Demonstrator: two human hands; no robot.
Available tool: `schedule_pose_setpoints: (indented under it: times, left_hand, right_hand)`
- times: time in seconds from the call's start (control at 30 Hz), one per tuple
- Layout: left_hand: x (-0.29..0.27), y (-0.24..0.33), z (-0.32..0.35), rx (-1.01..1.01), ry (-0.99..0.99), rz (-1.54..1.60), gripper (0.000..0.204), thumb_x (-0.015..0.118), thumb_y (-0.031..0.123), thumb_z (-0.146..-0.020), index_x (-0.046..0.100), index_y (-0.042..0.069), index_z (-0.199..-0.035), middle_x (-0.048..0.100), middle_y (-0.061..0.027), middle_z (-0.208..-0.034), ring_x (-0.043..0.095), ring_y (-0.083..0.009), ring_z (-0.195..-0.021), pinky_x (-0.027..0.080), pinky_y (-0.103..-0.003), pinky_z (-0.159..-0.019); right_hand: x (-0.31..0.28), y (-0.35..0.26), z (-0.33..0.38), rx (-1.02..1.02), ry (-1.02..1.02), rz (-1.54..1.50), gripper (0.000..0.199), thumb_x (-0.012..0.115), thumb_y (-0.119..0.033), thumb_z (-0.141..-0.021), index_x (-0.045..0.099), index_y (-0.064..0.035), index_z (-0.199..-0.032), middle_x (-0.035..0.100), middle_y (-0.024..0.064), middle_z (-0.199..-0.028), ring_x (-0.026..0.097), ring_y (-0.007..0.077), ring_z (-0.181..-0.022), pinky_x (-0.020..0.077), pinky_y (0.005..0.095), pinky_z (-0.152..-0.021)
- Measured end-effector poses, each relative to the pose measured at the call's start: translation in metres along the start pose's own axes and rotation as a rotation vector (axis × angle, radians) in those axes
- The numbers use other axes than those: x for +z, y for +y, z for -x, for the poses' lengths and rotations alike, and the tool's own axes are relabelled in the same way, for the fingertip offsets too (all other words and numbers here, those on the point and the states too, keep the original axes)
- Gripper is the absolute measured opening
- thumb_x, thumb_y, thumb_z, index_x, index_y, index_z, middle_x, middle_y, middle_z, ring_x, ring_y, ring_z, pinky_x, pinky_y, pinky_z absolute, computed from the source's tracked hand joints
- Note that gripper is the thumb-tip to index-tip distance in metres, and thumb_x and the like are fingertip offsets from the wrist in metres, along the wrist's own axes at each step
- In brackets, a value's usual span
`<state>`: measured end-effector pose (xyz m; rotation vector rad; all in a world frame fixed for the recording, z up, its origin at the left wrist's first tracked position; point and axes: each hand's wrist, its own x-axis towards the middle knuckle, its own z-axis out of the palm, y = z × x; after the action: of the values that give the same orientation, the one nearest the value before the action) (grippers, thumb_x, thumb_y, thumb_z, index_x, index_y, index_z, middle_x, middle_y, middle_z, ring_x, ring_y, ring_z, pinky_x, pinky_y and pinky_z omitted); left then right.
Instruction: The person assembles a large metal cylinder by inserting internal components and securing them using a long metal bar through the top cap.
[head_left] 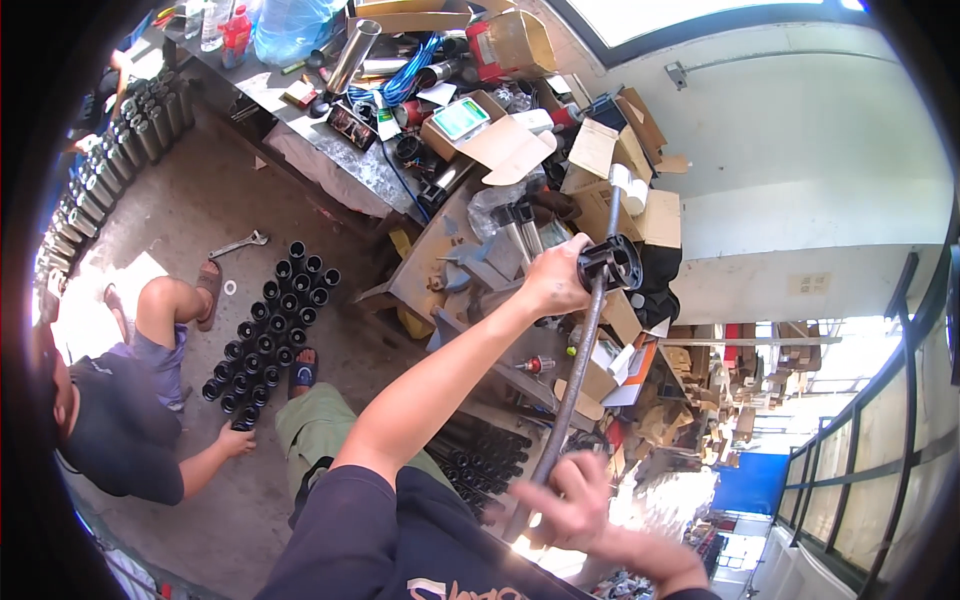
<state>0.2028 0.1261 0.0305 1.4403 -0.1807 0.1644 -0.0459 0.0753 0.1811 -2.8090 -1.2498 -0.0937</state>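
Centrally, one long grey metal rod (578, 370) runs steeply upward, carrying one black round fitting (611, 263) at its top end. Left hand (553, 278) is closed around the fitting's side; right hand (567, 502), fingers loosely curled, touches the rod's lower end. One co-worker (110, 420) crouches beside black tubes standing upright (272, 325) on the floor.
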Motion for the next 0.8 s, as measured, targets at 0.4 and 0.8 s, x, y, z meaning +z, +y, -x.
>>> schedule_pose_setpoints:
  times: [0.4, 0.8]
  left_hand:
    - [-0.005, -0.001, 0.031, 0.106, -0.182, -0.004, 0.052, 0.083, 0.028, -0.058, 0.060, 0.007, -0.099, 0.070, -0.0144, -0.089, 0.069, -0.0373, -0.088, 0.056, -0.047, -0.076]
    - [0.043, -0.006, 0.075, 0.152, 0.119, -0.366, 0.055, 0.085, 0.040, -0.059, 0.063, 0.011, -0.099, 0.067, -0.0093, -0.092, 0.066, -0.0274, -0.093, 0.051, -0.043, -0.086]
  right_hand:
    - [0.052, 0.335, -0.389, -0.245, -0.281, 0.447, 0.026, 0.052, -0.012, -0.085, 0.077, -0.0132, -0.091, 0.070, 0.0094, -0.103, 0.061, 0.0320, -0.108, 0.0495, 0.0448, -0.095]
    - [0.084, 0.411, 0.170, 0.865, 0.022, -0.058, 0.069, 0.029, -0.056, -0.106, 0.052, -0.0023, -0.069, 0.048, 0.0051, -0.059, 0.043, 0.0200, -0.056, 0.0372, 0.0419, -0.057]
